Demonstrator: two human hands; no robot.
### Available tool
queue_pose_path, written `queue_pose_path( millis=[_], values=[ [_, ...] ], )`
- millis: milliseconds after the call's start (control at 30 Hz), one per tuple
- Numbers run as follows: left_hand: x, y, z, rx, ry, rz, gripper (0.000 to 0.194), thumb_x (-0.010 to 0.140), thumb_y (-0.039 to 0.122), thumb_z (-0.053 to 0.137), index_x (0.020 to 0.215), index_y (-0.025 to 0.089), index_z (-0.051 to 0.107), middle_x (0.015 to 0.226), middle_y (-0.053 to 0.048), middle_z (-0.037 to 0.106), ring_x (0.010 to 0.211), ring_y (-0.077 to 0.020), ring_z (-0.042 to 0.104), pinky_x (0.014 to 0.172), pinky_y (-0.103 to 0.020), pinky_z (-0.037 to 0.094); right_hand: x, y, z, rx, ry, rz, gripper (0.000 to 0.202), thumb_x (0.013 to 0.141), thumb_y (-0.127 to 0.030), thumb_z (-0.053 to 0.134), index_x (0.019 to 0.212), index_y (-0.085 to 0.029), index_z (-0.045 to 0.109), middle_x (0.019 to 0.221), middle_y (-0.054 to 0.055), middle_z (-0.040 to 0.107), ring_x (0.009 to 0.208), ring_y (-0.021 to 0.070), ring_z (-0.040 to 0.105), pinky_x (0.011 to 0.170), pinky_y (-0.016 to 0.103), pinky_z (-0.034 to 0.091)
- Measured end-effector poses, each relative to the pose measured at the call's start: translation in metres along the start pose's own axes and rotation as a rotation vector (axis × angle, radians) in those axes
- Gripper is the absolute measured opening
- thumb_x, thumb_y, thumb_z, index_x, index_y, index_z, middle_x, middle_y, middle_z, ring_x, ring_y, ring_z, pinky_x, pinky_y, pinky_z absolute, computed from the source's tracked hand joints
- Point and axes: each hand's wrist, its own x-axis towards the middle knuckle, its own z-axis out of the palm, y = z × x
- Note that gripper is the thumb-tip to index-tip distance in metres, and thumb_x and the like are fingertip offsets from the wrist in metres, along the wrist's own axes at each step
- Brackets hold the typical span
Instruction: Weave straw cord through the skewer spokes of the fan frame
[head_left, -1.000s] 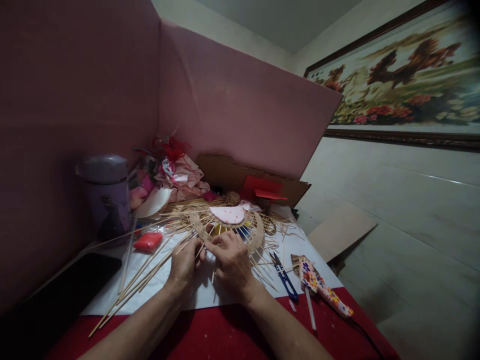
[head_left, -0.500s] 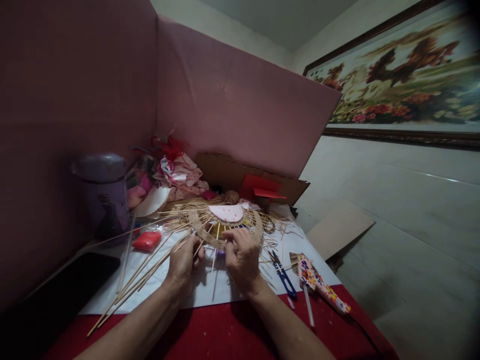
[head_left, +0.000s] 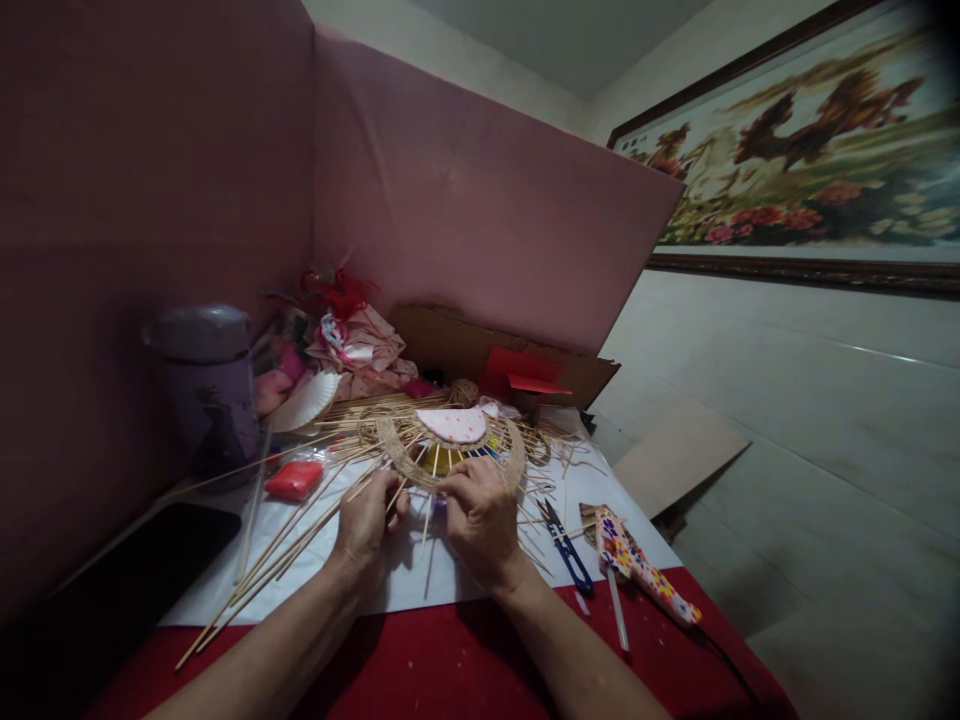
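Observation:
Both hands are at a fan-shaped craft piece (head_left: 409, 462), made of thin sticks with a curved tan twine band across them. At its top sits a half-round of white cloth (head_left: 452, 425) with pink spots. My left hand (head_left: 371, 515) is closed at the left lower edge, its curled fingers gripping the sticks there. My right hand (head_left: 480, 515) is closed too, thumb and fingers pinched on the lower part of the twine band. Bare stick ends (head_left: 427, 520) stick out downward between the hands. The fingertips of the right hand partly cover the band.
Blue thread snips (head_left: 566, 550) and a flower-patterned glue gun (head_left: 637, 565) lie at right. Loose sticks (head_left: 285, 550) spread at left near a red packet (head_left: 295, 481), a dark phone-like slab (head_left: 165, 550) and a purple canister (head_left: 210, 400). Pink panels (head_left: 480, 200) rise behind.
My right hand's fingers have curled in and shifted slightly left along the twine band. My left hand and the piece have stayed nearly still.

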Motion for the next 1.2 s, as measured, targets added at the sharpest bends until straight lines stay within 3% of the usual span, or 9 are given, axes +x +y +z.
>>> queue_pose_path(
  millis=[167,400,700,933,1100,1200],
  values=[
    [0.0,-0.001,0.0,0.008,-0.005,0.004,0.025,0.068,0.026,0.051,0.046,0.017,0.044,0.038,0.004,0.041,0.033,-0.0057,0.029,0.033,-0.019,0.017,-0.001,-0.001,0.001,0.002,-0.038,-0.014,0.018,0.074,-0.007,0.049,0.071,-0.019,0.063,0.079,0.004,0.057,0.083,0.0194,0.046,0.074,0.033,0.037],
    [0.002,-0.004,-0.003,0.002,-0.037,0.037,0.026,0.068,0.027,0.051,0.046,0.017,0.044,0.039,0.004,0.04,0.034,-0.0061,0.03,0.034,-0.019,0.019,0.001,-0.007,0.004,0.025,-0.072,-0.055,0.02,0.078,-0.01,0.046,0.089,-0.016,0.06,0.093,0.008,0.057,0.092,0.0219,0.045,0.082,0.037,0.038],
    [0.001,-0.001,-0.002,0.004,-0.048,0.017,0.026,0.068,0.028,0.051,0.045,0.017,0.044,0.039,0.004,0.04,0.033,-0.0059,0.029,0.034,-0.02,0.017,0.0,-0.007,0.001,0.018,-0.059,-0.03,0.017,0.08,-0.012,0.046,0.091,-0.017,0.058,0.092,0.006,0.058,0.091,0.022,0.047,0.082,0.037,0.038],
    [0.001,-0.001,-0.003,0.098,0.006,-0.085,0.019,0.067,0.028,0.052,0.052,0.016,0.05,0.043,0.001,0.049,0.033,-0.0057,0.031,0.033,-0.019,0.018,0.006,-0.003,-0.008,0.073,0.117,0.052,0.016,0.085,-0.016,0.045,0.093,-0.017,0.058,0.09,0.006,0.06,0.089,0.0201,0.05,0.081,0.036,0.04],
    [0.0,0.004,-0.002,0.095,-0.006,-0.075,0.017,0.065,0.027,0.054,0.054,0.015,0.05,0.044,0.001,0.051,0.033,-0.005,0.032,0.032,-0.018,0.017,0.017,0.004,-0.033,0.183,0.319,0.179,0.016,0.087,-0.024,0.046,0.095,-0.018,0.059,0.091,0.005,0.061,0.089,0.0181,0.054,0.08,0.033,0.042],
    [-0.002,0.009,0.0,0.01,-0.027,-0.138,0.013,0.064,0.024,0.058,0.058,0.014,0.052,0.047,0.001,0.052,0.034,-0.0042,0.035,0.033,-0.016,0.019,0.017,0.008,-0.045,0.207,0.326,0.253,0.018,0.088,-0.026,0.046,0.096,-0.019,0.06,0.091,0.005,0.063,0.086,0.0179,0.056,0.077,0.032,0.043]
  ],
)
